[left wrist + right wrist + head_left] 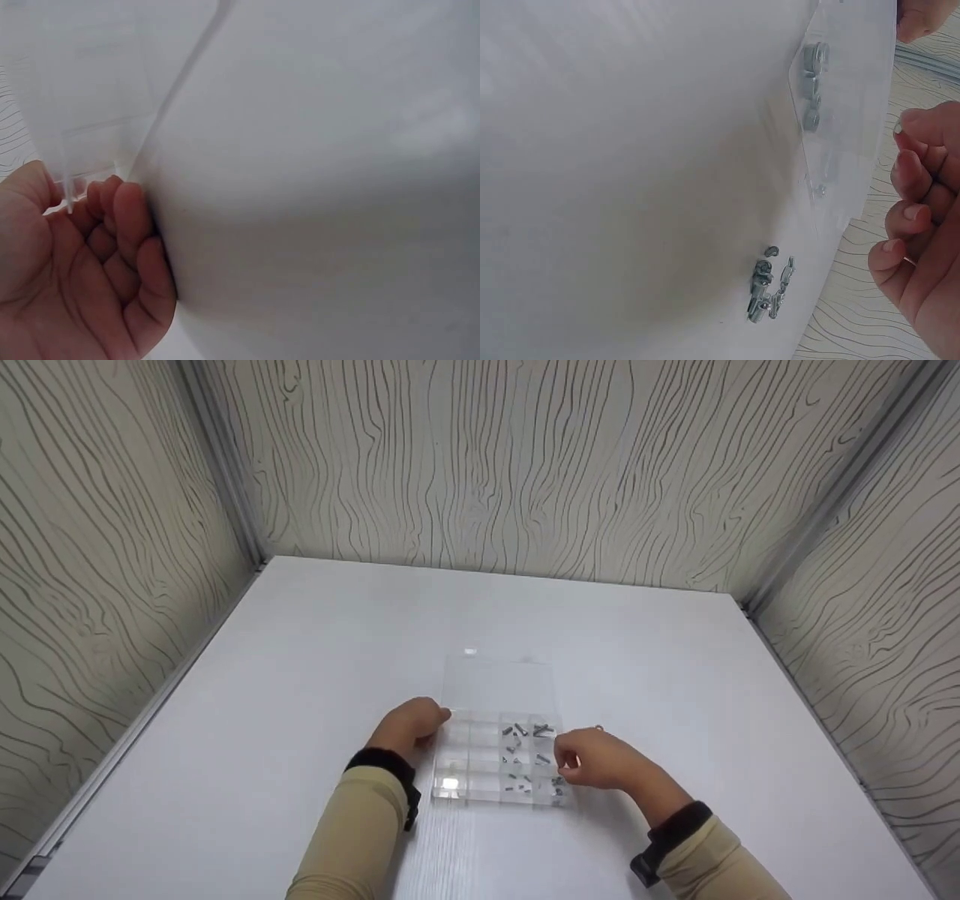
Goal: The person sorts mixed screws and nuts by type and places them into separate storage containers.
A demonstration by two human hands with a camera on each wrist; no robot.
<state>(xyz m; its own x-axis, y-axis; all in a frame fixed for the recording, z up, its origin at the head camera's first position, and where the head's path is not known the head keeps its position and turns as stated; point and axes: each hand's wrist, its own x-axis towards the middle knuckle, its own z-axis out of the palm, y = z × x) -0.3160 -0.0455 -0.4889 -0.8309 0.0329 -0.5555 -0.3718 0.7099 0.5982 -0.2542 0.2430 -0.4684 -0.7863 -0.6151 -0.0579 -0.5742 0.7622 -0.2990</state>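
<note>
A clear plastic compartment box (pixel 485 786) lies on the white table, its transparent lid (pixel 499 682) folded back on the far side. Small metal screws (pixel 520 730) sit in its two right-hand columns. My left hand (pixel 415 724) grips the box's left edge, thumb above and curled fingers low beside the wall in the left wrist view. At the box's right edge, my right hand (pixel 600 757) hovers with thumb and index finger brought together. I cannot tell whether a small part is between those fingertips. Round metal nuts (pixel 811 86) show through the box wall in the right wrist view.
A small pile of metal fasteners (pixel 765 285) lies on the table just right of the box, mostly hidden behind my right hand in the head view. Wood-grain patterned panels (pixel 480 472) with metal corner posts (pixel 225 465) enclose the white table (pixel 337 615).
</note>
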